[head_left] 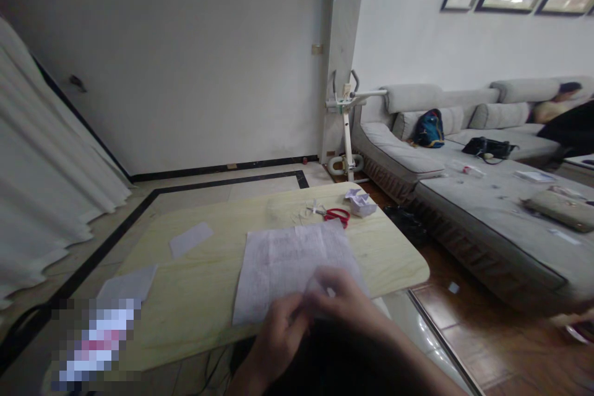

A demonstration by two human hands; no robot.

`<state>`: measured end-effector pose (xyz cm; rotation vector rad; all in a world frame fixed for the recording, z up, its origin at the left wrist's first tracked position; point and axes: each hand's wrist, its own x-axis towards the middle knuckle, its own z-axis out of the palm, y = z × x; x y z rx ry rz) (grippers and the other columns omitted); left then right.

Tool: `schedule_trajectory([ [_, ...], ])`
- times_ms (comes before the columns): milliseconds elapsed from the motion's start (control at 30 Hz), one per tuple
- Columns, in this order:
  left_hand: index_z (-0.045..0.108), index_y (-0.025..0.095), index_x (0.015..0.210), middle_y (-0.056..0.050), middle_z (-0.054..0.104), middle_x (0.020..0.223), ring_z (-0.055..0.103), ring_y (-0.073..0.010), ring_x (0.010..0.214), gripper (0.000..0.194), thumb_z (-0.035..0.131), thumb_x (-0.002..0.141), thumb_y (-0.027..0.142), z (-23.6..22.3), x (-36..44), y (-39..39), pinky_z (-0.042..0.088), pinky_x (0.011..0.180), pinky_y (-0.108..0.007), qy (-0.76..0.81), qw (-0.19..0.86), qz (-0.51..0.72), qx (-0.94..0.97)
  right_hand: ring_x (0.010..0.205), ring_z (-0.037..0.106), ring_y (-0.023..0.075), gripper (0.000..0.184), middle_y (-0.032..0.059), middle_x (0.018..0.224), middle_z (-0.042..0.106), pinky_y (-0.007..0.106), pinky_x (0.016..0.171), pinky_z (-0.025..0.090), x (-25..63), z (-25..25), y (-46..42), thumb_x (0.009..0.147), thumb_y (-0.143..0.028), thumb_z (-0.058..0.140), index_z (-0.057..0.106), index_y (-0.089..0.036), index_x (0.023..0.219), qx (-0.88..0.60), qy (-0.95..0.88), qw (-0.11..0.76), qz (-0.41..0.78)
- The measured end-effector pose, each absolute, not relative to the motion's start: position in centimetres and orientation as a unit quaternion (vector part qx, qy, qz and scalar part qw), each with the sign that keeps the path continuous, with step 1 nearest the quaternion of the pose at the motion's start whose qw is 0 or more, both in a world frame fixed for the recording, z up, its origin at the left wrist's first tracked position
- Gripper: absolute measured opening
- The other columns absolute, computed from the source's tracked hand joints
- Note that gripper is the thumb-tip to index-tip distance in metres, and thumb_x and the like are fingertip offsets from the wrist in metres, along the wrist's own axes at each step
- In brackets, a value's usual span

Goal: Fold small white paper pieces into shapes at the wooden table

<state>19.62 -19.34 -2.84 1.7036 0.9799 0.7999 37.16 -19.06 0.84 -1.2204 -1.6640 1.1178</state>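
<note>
Close together at the table's near edge, my left hand (284, 326) and my right hand (338, 288) meet with fingers closed. A small whitish bit shows among the right fingers; blur hides its kind. What the left fingers pinch, if anything, is hidden. Beneath and beyond them lies a creased white sheet (292, 260) with faint grey marks, paper or cloth. Past its far edge are red-handled scissors (337, 216), with thin pale scraps (304, 213) beside the blades. A crumpled whitish paper (362, 203) sits to their right.
On the light wooden table (199, 297), a small white slip (191, 240) and another white sheet (127, 284) lie to the left; a blurred-out patch covers the near left corner. A grey sofa (501, 216) with bags and a person stands right. White exercise equipment (347, 130) stands behind.
</note>
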Motion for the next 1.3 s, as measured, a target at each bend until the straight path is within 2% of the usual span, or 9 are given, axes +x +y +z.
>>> schedule_trajectory([
  [200,0.064,0.017,0.077,-0.002,0.062,0.069,0.057,-0.0174,0.068,0.030,0.048,0.094,0.036,-2.8,19.5,-19.4,0.044,0.063,-0.025,0.407,0.502,0.328,0.689,0.065,0.048,0.0131,0.015,-0.0018,0.065,0.052,0.024,0.059,0.037,37.1,0.7,-19.0,0.077,-0.024,0.062,0.057,-0.015,0.065,-0.504,-0.635,0.387,0.440],
  [367,0.061,0.019,0.075,-0.001,0.061,0.067,0.058,-0.0167,0.065,0.028,0.048,0.093,0.034,-3.0,19.6,-19.7,0.045,0.061,-0.024,0.413,0.497,0.339,0.684,0.066,0.053,0.0148,0.014,0.0015,0.071,0.060,0.025,0.060,0.041,37.3,0.2,-18.4,0.079,-0.027,0.062,0.066,-0.014,0.076,-0.489,-0.638,0.406,0.435],
  [500,0.059,0.019,0.074,0.000,0.058,0.065,0.057,-0.0168,0.064,0.027,0.050,0.091,0.038,-2.8,19.7,-19.3,0.046,0.060,-0.024,0.457,0.439,0.396,0.665,0.065,0.051,0.0143,0.015,0.0009,0.069,0.058,0.025,0.060,0.041,37.4,-0.1,-18.2,0.078,-0.029,0.062,0.064,-0.014,0.075,-0.484,-0.607,0.437,0.455],
  [633,0.058,0.019,0.073,0.000,0.059,0.066,0.058,-0.0180,0.067,0.026,0.052,0.089,0.039,-2.9,19.5,-18.5,0.047,0.062,-0.024,0.487,0.383,0.428,0.658,0.064,0.051,0.0140,0.019,0.0002,0.069,0.058,0.025,0.058,0.040,37.5,-0.1,-18.2,0.079,-0.033,0.065,0.063,-0.014,0.077,-0.477,-0.613,0.415,0.474],
  [800,0.063,0.018,0.079,-0.002,0.066,0.074,0.062,-0.0194,0.073,0.028,0.048,0.092,0.037,-3.1,19.5,-18.2,0.047,0.067,-0.025,0.470,0.392,0.373,0.698,0.071,0.056,0.0160,0.019,0.0017,0.073,0.064,0.025,0.064,0.042,37.3,0.1,-18.6,0.084,-0.032,0.064,0.068,-0.014,0.079,-0.494,-0.653,0.371,0.439],
  [1000,0.063,0.017,0.076,-0.002,0.065,0.070,0.061,-0.0189,0.071,0.032,0.047,0.094,0.037,-3.0,19.4,-18.2,0.044,0.063,-0.024,0.476,0.366,0.366,0.711,0.067,0.056,0.0145,0.016,0.0015,0.071,0.065,0.023,0.062,0.042,36.8,0.0,-19.1,0.088,-0.023,0.058,0.066,-0.014,0.077,-0.491,-0.699,0.363,0.372],
  [1200,0.064,0.018,0.080,-0.002,0.066,0.073,0.063,-0.0188,0.072,0.032,0.048,0.094,0.041,-3.0,19.3,-18.4,0.047,0.064,-0.024,0.473,0.411,0.369,0.686,0.065,0.054,0.0140,0.018,0.0007,0.069,0.062,0.024,0.061,0.041,36.7,-0.9,-19.0,0.089,-0.023,0.057,0.062,-0.015,0.074,-0.498,-0.695,0.408,0.320],
  [1300,0.061,0.018,0.074,-0.001,0.064,0.067,0.062,-0.0175,0.065,0.031,0.052,0.092,0.042,-3.3,19.5,-18.4,0.047,0.059,-0.023,0.469,0.426,0.355,0.687,0.066,0.054,0.0141,0.020,0.0008,0.070,0.062,0.024,0.063,0.042,36.9,-1.1,-18.8,0.091,-0.025,0.056,0.062,-0.016,0.074,-0.504,-0.672,0.431,0.329],
])
